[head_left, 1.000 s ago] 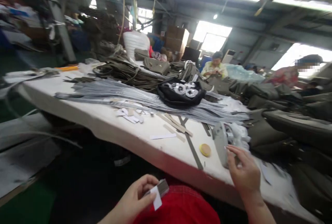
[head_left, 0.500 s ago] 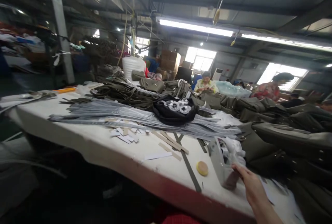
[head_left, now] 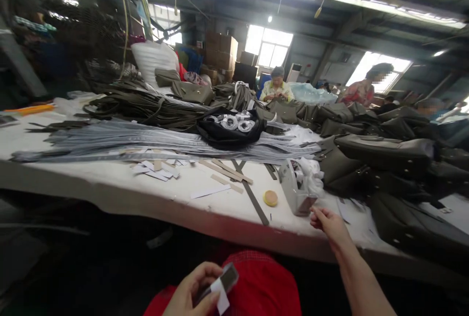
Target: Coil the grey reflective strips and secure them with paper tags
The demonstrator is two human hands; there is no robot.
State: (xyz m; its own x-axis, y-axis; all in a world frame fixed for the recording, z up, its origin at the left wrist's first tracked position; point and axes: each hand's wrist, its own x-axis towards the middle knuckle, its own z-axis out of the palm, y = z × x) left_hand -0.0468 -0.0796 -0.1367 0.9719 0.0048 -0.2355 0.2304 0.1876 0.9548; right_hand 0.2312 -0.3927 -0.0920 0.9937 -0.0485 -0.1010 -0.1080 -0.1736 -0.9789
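My left hand (head_left: 198, 291) is closed around a small dark grey folded piece (head_left: 230, 277) with a white paper slip (head_left: 221, 296) across it, held low over my red clothing. My right hand (head_left: 328, 221) is at the near end of a grey tape-dispenser-like box (head_left: 293, 191), its thumb and forefinger pinched together. Whether anything thin is between those fingertips is too small to tell. Crumpled white plastic (head_left: 312, 177) lies against the box. Left of it, a round yellow-rimmed disc (head_left: 270, 198) rests on the white table.
Grey strips (head_left: 110, 140) spread across the table (head_left: 120, 186), with a black bag of white rolls (head_left: 229, 133) on them. Paper slips (head_left: 156, 170) and tan strips (head_left: 227, 170) lie nearer. Dark olive bags (head_left: 384, 155) pile up on the right. Other people work behind.
My left hand has come into view at the bottom with the folded piece and slip. My right hand has drawn slightly back toward me from the grey box. The view has shifted right and downward.
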